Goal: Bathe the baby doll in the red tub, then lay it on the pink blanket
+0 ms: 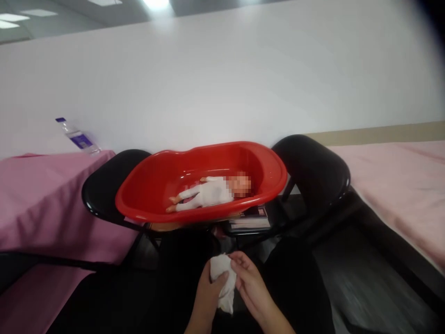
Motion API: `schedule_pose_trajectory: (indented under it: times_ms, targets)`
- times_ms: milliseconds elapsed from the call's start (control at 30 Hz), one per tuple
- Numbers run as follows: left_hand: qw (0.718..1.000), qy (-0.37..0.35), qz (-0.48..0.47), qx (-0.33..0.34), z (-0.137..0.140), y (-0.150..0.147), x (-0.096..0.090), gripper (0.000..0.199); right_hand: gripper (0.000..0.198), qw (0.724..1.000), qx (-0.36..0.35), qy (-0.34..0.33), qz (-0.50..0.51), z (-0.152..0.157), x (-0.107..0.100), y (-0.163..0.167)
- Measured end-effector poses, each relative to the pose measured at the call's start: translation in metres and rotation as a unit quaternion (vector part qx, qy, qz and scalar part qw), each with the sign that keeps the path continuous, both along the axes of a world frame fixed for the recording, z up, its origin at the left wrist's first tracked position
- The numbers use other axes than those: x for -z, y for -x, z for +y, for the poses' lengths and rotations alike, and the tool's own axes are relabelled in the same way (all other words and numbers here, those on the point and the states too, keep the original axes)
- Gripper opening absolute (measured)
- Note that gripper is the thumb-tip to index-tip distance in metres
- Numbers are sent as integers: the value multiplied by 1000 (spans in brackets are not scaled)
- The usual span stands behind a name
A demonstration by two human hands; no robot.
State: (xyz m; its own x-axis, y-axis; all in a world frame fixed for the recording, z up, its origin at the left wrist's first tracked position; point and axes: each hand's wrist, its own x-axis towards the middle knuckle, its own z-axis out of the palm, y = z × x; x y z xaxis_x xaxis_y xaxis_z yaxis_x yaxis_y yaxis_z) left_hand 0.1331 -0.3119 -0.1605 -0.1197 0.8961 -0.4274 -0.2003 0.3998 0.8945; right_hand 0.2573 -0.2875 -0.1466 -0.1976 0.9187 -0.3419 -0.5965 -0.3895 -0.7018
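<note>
A crumpled white cloth (222, 283) sits between my two hands, low in the middle of the view, over my dark-clothed lap. My left hand (207, 292) grips it from the left with the thumb laid across it. My right hand (251, 285) pinches its upper right edge with the fingertips. Beyond my hands a red plastic tub (153, 185) rests across black chairs. A doll in white clothing (208, 192) lies on its back inside the tub, head to the right.
Black chairs (313, 171) stand under and beside the tub, with books (250, 218) stacked below it. A pink-covered table (41, 199) on the left carries a lying water bottle (78, 138). Another pink surface (399, 185) runs along the right. A white wall is behind.
</note>
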Motion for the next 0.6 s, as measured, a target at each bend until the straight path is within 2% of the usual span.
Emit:
schedule_pose_trajectory:
  times_ms: [67,133,167,233,300,367,467,533,600]
  targets:
    - [998,36,24,-52,-10,0,18,55,34,992,-18,-22,-124,-7,15,-9]
    - [995,34,81,-55,-14,4,26,46,36,972,-18,-43,-228,-13,22,-24]
    - [992,20,119,-33,-15,6,27,39,36,963,-14,-49,-264,-16,22,-32]
    - [981,-34,189,24,-15,10,21,25,33,953,-16,-56,-297,-20,17,-47]
    - [963,-127,232,51,-14,12,9,19,28,956,-29,-71,-282,-23,6,-61]
    - [929,-244,271,52,-12,13,-8,19,23,970,-36,-108,-217,-26,-5,-72]
    - [845,-407,339,79,-11,17,-27,20,22,975,-66,-150,-148,-29,-14,-81]
    - [794,-449,393,112,-14,22,-28,24,20,966,-121,-127,-192,-31,-14,-84]
    - [765,-430,455,151,-22,28,-20,24,23,942,-185,-98,-261,-33,-12,-84]
